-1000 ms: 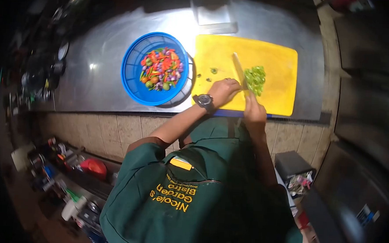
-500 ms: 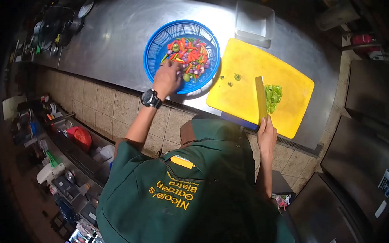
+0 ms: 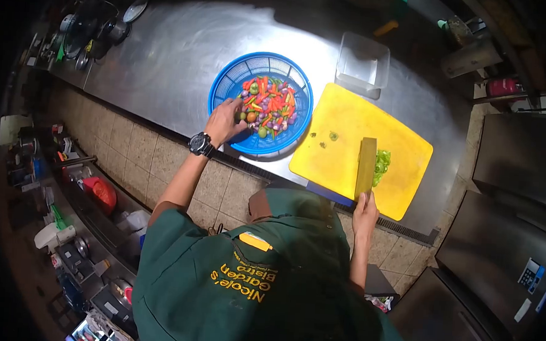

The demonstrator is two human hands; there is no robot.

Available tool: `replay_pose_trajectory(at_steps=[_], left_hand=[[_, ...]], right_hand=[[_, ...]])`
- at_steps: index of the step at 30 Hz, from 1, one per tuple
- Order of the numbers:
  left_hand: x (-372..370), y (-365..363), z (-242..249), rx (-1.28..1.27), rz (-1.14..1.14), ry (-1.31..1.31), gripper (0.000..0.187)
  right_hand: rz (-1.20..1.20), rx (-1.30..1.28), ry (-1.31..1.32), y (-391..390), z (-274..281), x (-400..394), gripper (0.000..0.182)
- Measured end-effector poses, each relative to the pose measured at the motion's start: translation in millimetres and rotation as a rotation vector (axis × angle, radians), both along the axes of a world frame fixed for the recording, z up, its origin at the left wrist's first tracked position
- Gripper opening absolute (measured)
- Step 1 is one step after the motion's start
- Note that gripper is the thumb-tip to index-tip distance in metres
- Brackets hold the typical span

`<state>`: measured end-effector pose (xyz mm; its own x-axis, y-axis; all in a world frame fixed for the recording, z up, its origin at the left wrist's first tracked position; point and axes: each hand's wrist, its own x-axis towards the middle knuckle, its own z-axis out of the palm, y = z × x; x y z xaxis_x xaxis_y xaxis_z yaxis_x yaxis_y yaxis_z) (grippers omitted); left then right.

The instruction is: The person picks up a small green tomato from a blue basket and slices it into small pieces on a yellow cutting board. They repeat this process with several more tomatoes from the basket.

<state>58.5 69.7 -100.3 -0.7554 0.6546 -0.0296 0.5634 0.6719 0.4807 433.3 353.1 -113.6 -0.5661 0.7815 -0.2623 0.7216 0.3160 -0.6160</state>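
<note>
My left hand (image 3: 225,121), a black watch on its wrist, reaches over the near left rim of a blue basket (image 3: 260,150). Its thumb and fingers are apart beside small green and reddish round vegetables (image 3: 251,116). Red chillies (image 3: 261,99) and small purple onions fill the middle of the basket. My right hand (image 3: 365,213) is closed round the handle of a broad knife (image 3: 366,166), whose blade rests on the yellow cutting board (image 3: 402,171). Chopped green pieces (image 3: 381,166) lie right of the blade, and small green scraps (image 3: 333,136) lie to its left.
Behind the board, a clear plastic container (image 3: 363,63) stands on the metal table (image 3: 167,60). Pots (image 3: 116,31) and a lid are at the far left. Steel cabinets (image 3: 497,250) stand at the right, and a shelf holds a red item (image 3: 104,194) at the lower left.
The view has shifted, with the table lower in it. My left hand has drawn back toward the basket's left rim and spread its fingers. The knife has turned, showing more of its blade face.
</note>
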Motion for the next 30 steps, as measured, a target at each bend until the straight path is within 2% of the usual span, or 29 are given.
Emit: replay_pose_trajectory(at_steps=[3, 4, 6, 8, 10, 11, 12, 14, 15, 17, 20, 21, 22, 25, 28, 30], left_hand=[[5.5, 10.5, 4.8, 0.256, 0.081, -0.126, 0.041], [13.7, 23.8, 16.0, 0.254, 0.059, -0.134, 0.041], [43.5, 56.2, 37.8, 0.451, 0.080, -0.383, 0.038], [79.9, 92.5, 49.9, 0.439, -0.062, -0.505, 0.029], [123.2, 131.5, 24.0, 0.528, -0.197, -0.627, 0.032], [142.8, 151.0, 24.8, 0.492, -0.263, -0.640, 0.032], [159.4, 166.9, 10.3, 0.469, -0.332, -0.535, 0.032], [180.2, 189.7, -36.0, 0.424, -0.356, -0.403, 0.036], [178.9, 194.2, -40.4, 0.428, -0.372, -0.407, 0.036], [180.4, 191.4, -48.7, 0.263, -0.295, -0.509, 0.039], [174.3, 183.5, -38.9, 0.275, -0.353, -0.460, 0.044], [177.2, 180.6, -42.1, 0.399, -0.376, -0.369, 0.041], [180.8, 177.2, -45.1, 0.398, -0.386, -0.376, 0.041], [190.6, 165.6, -48.2, 0.376, -0.240, -0.463, 0.029], [190.5, 166.9, -47.9, 0.370, -0.187, -0.537, 0.026], [191.0, 168.3, -49.9, 0.422, -0.231, -0.453, 0.026]], right_hand=[[0.082, 0.085, 0.049, -3.8, 8.2, 7.5, 0.034], [0.077, 0.060, 0.045, -6.2, 10.9, 7.4, 0.033], [0.054, -0.014, 0.046, -9.4, 12.0, 11.7, 0.031], [-0.003, -0.071, 0.052, -12.0, 14.6, 10.4, 0.032], [-0.045, -0.074, 0.050, -13.6, 16.2, 8.6, 0.032], [-0.073, -0.091, 0.076, -15.2, 16.2, 5.9, 0.033], [-0.086, -0.083, 0.070, -15.7, 17.9, 4.5, 0.033], [-0.101, -0.159, 0.067, -17.5, 22.6, 5.1, 0.033], [-0.066, -0.153, 0.077, -17.6, 23.9, 6.3, 0.035], [-0.059, -0.161, 0.025, -18.7, 27.1, 10.0, 0.036], [-0.025, -0.154, -0.036, -22.7, 5.6, 15.0, 0.037], [-0.013, -0.138, -0.024, -24.8, 1.6, 14.3, 0.037], [-0.002, -0.120, -0.016, -25.8, -1.3, 15.5, 0.036], [0.041, -0.091, -0.055, -30.4, 1.9, 15.5, 0.036], [0.058, -0.110, -0.075, -31.8, 13.8, 8.4, 0.036], [0.058, -0.102, -0.089, -30.9, 18.8, 6.5, 0.037]])
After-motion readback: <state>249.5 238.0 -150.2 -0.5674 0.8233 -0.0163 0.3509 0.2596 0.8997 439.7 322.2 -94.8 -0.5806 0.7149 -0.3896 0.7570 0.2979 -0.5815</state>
